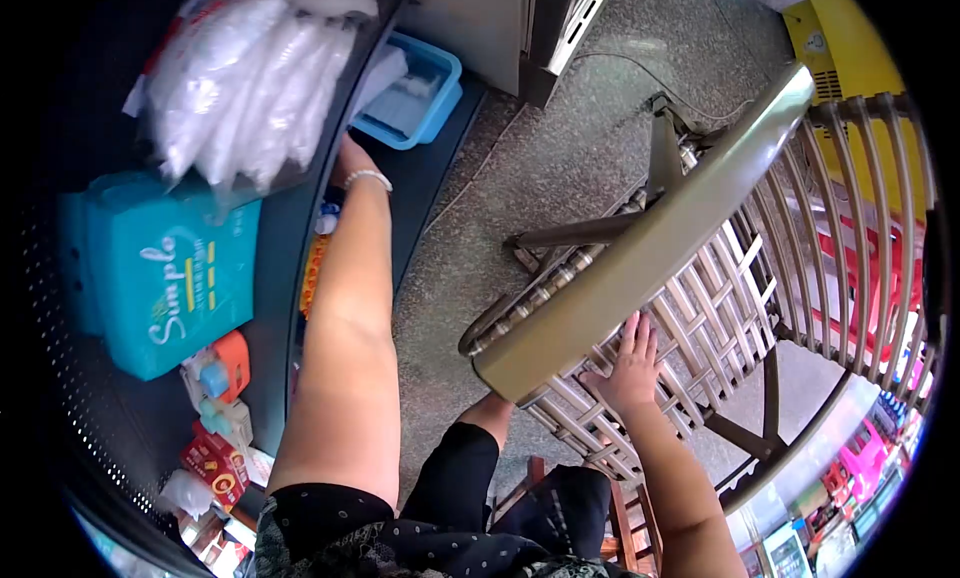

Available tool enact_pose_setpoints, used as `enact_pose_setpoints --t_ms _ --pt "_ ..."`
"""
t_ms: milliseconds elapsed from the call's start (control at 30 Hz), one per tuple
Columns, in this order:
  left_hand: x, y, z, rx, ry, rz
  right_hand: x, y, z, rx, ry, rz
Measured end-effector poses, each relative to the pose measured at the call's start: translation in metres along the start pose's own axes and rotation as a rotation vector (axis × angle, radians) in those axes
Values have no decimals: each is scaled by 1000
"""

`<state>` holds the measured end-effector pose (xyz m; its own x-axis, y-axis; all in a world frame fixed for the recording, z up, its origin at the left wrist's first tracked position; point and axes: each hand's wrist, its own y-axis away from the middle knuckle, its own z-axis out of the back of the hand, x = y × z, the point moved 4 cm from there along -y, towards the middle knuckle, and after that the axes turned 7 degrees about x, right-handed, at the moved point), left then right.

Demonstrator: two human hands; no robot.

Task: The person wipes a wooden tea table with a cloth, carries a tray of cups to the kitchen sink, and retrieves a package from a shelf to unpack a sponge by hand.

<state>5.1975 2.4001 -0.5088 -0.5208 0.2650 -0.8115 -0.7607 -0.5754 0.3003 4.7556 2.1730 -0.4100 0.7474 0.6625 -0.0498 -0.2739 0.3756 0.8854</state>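
Note:
My left hand (352, 159), with a pale bracelet at the wrist, reaches onto the lower shelf (440, 153) of a dark rack. Its fingers are hidden behind the edge of the shelf above. Just beyond it stands a light blue plastic basket (440, 103) with whitish items inside. My right hand (630, 376) lies flat with fingers apart on the slatted seat of a metal bench (700, 328) and holds nothing. The bench's broad bronze-coloured armrest (650, 248) runs diagonally just past the fingertips.
On the upper shelf are clear plastic packs (240, 98), a teal "Simple" pack (180, 278), and a red box (213, 465). A cable (640, 70) runs over the speckled floor (450, 308). A yellow cabinet (850, 28) stands beyond the bench; pink and red goods show at right.

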Motion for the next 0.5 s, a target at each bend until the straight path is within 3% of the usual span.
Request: enact_pose_setpoints --t_ms 333,433,500 --pt "-17 -21 -21 -101 309 212 -9 -21 -28 41 135 -23" --pt "-8 -12 -14 4 484 230 -3 -15 -16 66 116 -22" --pt "12 -2 0 198 699 227 1 -11 -9 46 72 -22"
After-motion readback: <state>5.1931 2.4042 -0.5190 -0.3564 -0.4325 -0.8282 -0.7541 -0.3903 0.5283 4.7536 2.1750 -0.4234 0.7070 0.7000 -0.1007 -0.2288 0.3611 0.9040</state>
